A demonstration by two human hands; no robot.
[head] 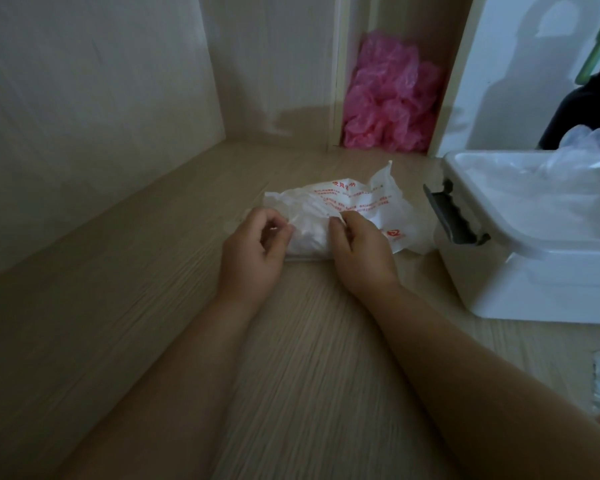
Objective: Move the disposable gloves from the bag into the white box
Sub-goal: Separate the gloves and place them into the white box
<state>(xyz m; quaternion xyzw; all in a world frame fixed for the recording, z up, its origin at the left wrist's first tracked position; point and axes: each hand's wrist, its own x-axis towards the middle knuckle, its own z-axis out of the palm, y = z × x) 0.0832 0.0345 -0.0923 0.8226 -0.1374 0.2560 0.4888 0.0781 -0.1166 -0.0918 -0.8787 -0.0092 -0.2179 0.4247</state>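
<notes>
Leans over a pale wood-grain table [153, 306] with both forearms stretched forward. Pinches the top film of a crumpled white plastic bag [354, 202] at its near edge, using the curled fingers of the right hand [361, 251]. Grips the bag's left end with the left hand [257, 244], fingers curled in and thumb against them. Between the two hands, inside the bag and resting on the table, a white wad of disposable gloves [309, 237]. Across the bag's far half, red print, too small to read. Just right of the bag, close but not touching, the white box [534, 271], open at the top, with a dark grey latch [454, 220] on the side facing the bag and clear gloves [582, 147] heaped at its far rim. Behind the bag, in a narrow gap between upright panels, a pile of pink plastic [388, 98].
</notes>
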